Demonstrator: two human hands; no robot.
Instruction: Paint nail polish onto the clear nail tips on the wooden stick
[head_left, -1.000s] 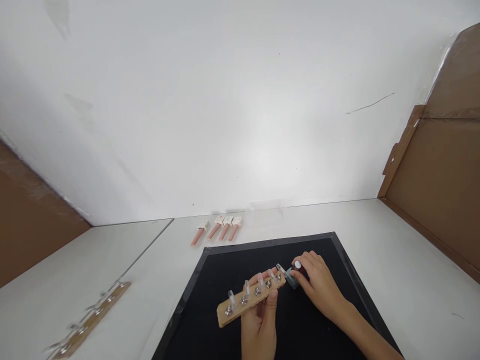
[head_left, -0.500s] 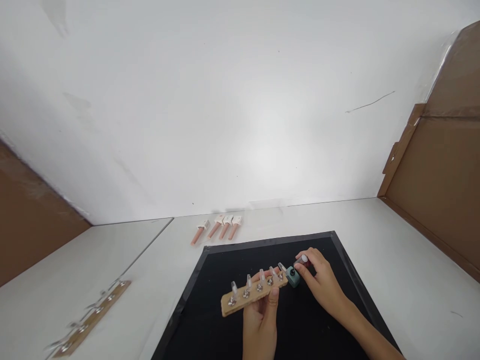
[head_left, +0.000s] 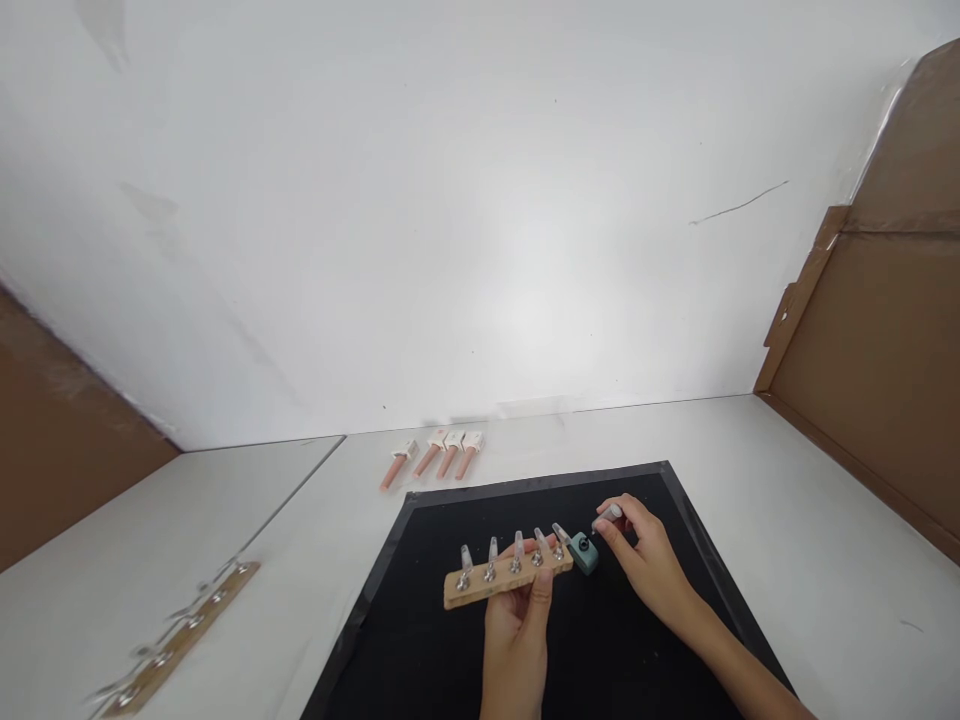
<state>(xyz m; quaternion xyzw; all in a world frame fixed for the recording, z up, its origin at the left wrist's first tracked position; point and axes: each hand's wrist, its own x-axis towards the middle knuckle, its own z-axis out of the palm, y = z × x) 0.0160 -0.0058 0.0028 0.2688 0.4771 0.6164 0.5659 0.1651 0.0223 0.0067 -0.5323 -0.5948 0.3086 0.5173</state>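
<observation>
My left hand (head_left: 517,640) grips a wooden strip (head_left: 480,592) from below, its thumb against the front edge. Several clear false nail tips (head_left: 518,550) stand up from small silver mounts along that strip. Just past the strip's right end is an open teal nail polish bottle (head_left: 583,554) with a dark neck. Between thumb and fingers, my right hand (head_left: 651,572) pinches a grey nail polish cap (head_left: 609,516). The cap is tilted and apart from the bottle, to its upper right; its brush is small and hard to make out.
A black mat (head_left: 450,650) with taped edges lies under both hands. Behind it, several pink tubes with white caps (head_left: 431,455) lie on the white table (head_left: 330,560). A second wooden strip with clear tips (head_left: 187,635) lies at left. Brown cardboard (head_left: 870,300) borders the right side.
My right hand has drawn the cap slightly up and right, away from the bottle's neck. The wooden strip in my left hand has tipped, its left end now higher.
</observation>
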